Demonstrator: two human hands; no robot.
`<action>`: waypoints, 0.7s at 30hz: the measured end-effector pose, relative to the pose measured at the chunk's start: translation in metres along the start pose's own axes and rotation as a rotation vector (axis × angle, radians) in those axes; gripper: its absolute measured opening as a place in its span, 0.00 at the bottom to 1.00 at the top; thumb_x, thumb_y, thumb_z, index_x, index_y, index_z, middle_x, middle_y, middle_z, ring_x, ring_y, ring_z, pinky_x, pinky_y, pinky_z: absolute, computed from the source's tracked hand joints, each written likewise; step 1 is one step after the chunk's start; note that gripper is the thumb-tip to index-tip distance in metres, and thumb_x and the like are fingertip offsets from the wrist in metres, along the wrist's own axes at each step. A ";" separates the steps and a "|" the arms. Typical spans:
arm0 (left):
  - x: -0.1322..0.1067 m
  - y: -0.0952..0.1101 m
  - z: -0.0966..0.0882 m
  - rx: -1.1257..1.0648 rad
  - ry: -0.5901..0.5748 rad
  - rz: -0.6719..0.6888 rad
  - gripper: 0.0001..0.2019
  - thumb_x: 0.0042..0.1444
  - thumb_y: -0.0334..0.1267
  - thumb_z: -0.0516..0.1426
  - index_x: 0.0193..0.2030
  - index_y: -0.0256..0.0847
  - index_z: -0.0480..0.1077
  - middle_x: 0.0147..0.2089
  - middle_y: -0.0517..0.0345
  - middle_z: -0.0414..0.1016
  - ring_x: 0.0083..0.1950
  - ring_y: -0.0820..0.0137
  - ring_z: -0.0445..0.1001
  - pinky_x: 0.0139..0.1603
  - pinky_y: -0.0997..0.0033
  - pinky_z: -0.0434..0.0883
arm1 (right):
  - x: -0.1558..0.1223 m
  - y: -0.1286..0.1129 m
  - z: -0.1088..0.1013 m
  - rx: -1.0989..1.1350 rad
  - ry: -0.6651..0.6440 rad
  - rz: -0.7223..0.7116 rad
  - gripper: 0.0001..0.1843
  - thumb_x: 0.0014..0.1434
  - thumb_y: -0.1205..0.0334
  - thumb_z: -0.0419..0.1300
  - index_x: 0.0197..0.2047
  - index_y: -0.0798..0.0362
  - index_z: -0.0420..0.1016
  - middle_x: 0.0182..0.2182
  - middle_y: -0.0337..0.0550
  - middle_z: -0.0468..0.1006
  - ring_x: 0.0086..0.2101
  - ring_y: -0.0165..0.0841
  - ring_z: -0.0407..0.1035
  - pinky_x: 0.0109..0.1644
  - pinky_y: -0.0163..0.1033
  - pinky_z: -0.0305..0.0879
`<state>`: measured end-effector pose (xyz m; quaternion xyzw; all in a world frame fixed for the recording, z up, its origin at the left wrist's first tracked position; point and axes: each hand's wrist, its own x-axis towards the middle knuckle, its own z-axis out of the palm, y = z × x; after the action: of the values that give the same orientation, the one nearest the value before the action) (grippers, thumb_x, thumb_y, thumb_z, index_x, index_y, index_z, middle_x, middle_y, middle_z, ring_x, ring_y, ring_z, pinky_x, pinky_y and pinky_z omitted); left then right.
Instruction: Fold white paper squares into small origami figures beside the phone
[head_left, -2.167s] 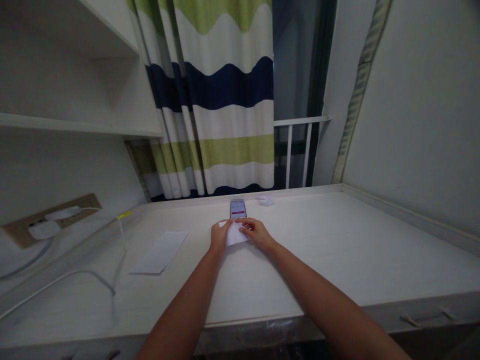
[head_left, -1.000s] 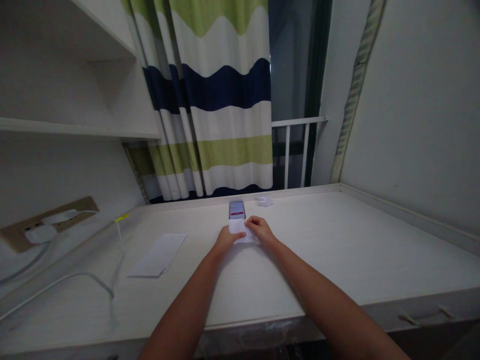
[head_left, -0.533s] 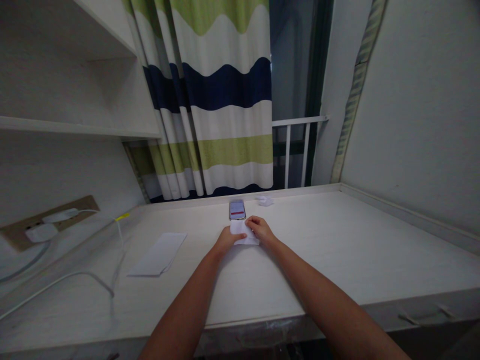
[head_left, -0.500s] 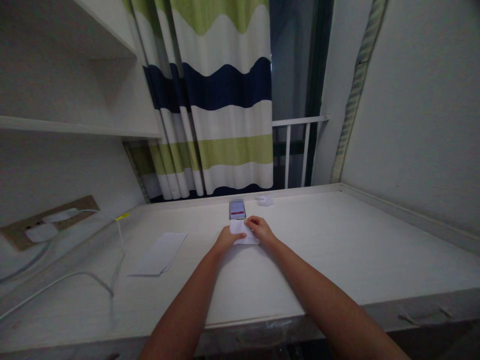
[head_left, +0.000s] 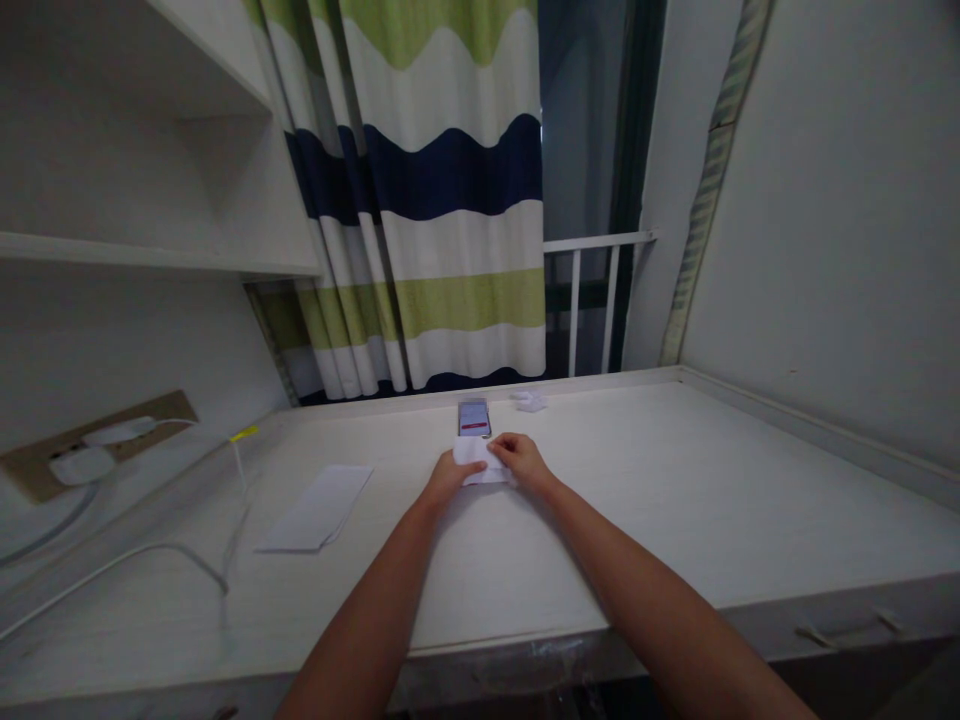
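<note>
While both hands close in on a folded white paper (head_left: 481, 462), the smartphone (head_left: 474, 417) serves as the landmark: the paper lies on the white desk (head_left: 675, 520) just below it, nearly touching its lower edge. The left hand (head_left: 451, 480) rests on the paper's left end with its fingers (head_left: 466, 468) together and lying flat. The right hand (head_left: 522, 461) sits on the right part, its fingers (head_left: 502, 444) curled over the top. Neither hand clearly pinches (the thumbs are hidden, so I cannot tell how firm the hold is). The step in hand looks like shaping a fold, and the paper's lifted left end seems to call for pressing flat. Left of the smartphone lies a loose sheet of white paper (head_left: 315, 508); beyond it, to the right, sits a small white object (head_left: 530, 401).
</note>
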<state>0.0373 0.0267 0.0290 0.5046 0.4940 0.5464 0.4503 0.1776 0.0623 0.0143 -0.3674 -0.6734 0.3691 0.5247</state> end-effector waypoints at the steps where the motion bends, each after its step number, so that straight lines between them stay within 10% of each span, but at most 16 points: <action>1: 0.001 0.000 0.000 0.004 -0.003 0.000 0.15 0.28 0.29 0.64 0.30 0.34 0.74 0.31 0.52 0.77 0.32 0.65 0.73 0.35 0.69 0.68 | 0.000 0.000 0.000 -0.021 0.009 -0.009 0.13 0.44 0.55 0.57 0.21 0.57 0.69 0.15 0.35 0.64 0.19 0.24 0.54 0.22 0.31 0.48; 21: 0.009 -0.009 -0.007 -0.117 0.028 -0.061 0.17 0.32 0.30 0.63 0.35 0.34 0.72 0.34 0.51 0.76 0.34 0.65 0.74 0.35 0.69 0.70 | 0.004 0.004 -0.005 -0.042 -0.129 0.026 0.15 0.44 0.52 0.55 0.20 0.57 0.66 0.14 0.34 0.61 0.18 0.24 0.54 0.21 0.31 0.47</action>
<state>0.0296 0.0357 0.0210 0.4546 0.4827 0.5674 0.4883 0.1822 0.0682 0.0136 -0.3622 -0.7087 0.3848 0.4675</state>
